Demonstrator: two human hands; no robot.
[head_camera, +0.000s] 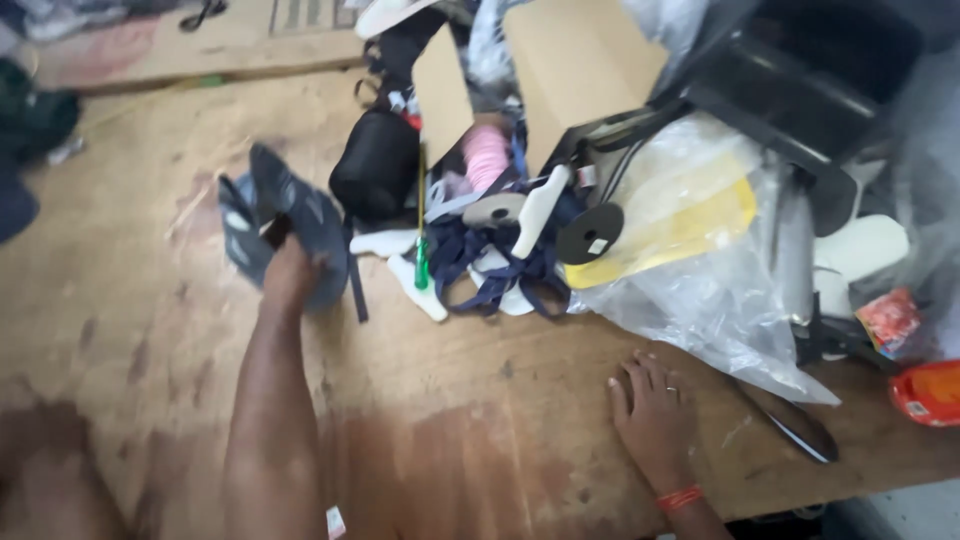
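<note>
Dark blue-grey shoe upper (285, 225), at the bench's (130, 300) left-centre, is gripped by the left hand (290, 275) while the right hand (650, 410) rests open and flat near clear plastic bags (700, 290); handling appears under way, and steady placement seems called for.

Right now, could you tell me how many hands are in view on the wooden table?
2. The left hand grips a dark blue shoe piece at centre left; the right hand rests flat on the wooden table beside the clear plastic bag.
</note>
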